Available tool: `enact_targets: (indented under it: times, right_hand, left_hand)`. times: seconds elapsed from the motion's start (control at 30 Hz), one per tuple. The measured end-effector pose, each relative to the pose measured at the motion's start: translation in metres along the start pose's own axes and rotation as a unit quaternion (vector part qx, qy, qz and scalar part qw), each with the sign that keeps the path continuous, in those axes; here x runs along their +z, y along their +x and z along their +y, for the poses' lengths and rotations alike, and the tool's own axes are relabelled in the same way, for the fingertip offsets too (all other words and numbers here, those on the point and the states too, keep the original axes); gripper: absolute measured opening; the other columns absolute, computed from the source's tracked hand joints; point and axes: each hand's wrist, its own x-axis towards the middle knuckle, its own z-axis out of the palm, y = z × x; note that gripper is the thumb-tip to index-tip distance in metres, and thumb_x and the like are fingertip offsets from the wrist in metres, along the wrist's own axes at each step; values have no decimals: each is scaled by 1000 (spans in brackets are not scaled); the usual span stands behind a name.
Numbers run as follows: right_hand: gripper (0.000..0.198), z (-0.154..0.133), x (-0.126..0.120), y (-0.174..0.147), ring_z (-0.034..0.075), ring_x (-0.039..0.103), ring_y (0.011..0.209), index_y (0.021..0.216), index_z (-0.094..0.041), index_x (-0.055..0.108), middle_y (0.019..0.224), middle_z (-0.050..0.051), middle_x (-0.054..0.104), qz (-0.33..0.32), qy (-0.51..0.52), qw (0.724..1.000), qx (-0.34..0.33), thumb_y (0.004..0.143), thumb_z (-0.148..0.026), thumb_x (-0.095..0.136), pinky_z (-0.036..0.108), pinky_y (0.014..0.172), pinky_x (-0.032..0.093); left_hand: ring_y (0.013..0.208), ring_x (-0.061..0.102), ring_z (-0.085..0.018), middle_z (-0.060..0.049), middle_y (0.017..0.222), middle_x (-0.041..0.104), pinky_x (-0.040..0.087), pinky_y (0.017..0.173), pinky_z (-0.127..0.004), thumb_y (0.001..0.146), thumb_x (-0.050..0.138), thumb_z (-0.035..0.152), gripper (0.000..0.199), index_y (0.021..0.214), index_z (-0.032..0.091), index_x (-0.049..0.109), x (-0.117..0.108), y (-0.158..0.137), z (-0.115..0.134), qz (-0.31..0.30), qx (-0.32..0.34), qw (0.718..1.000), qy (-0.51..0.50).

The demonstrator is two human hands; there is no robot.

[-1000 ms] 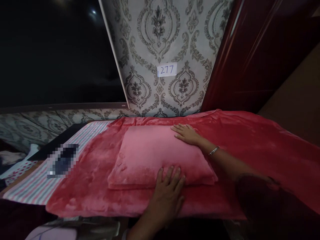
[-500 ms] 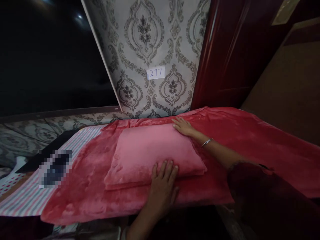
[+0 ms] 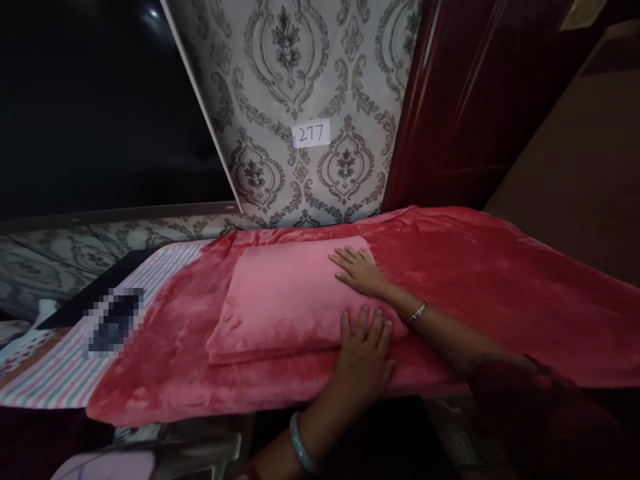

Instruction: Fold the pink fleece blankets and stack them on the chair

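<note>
A folded piece of pink plush fabric [image 3: 280,287], flat and roughly rectangular, lies on a larger red plush blanket [image 3: 465,267]. At its lower front edge, layers show one over another. My left hand [image 3: 365,350], with a bangle on the wrist, rests palm down on the front right part of the folded fabric, fingers spread. Farther back, my right hand [image 3: 359,270] lies flat on the right side of its top, fingers stretched toward the left. Neither hand grips anything. The right corner of the folded fabric is partly covered by my right forearm.
A striped cloth [image 3: 55,380] lies left of the blanket, with a pixelated dark patch on it. Behind stand a large dark screen [image 3: 110,113] and a patterned wall with a paper label [image 3: 311,133] reading 277. A dark red door frame [image 3: 440,113] rises at the right.
My left hand has slid right along the front edge of the folded fabric. My right hand has moved slightly left and inward on its top. The view has shifted a little.
</note>
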Motion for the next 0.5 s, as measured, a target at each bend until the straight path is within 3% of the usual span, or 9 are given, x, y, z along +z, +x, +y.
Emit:
enact_targets:
  times: [0.33,0.5]
  right_hand:
    - [62,10,8,-1,31,17,154,160,-28,32,167,8,22,-3,12,1000,-8,104,-54,27,61,122,16]
    - [63,15,-3,4,33,19,154,160,-31,30,167,7,23,-45,19,999,1,103,-57,28,64,120,20]
  left_hand:
    - [151,25,-35,-10,164,34,24,119,-64,100,44,48,61,153,18,40,-12,-3,-2,2,7,998,-64]
    - [145,40,-26,-9,151,53,23,122,-56,101,45,38,51,149,20,46,-41,-31,-28,49,3,995,-90]
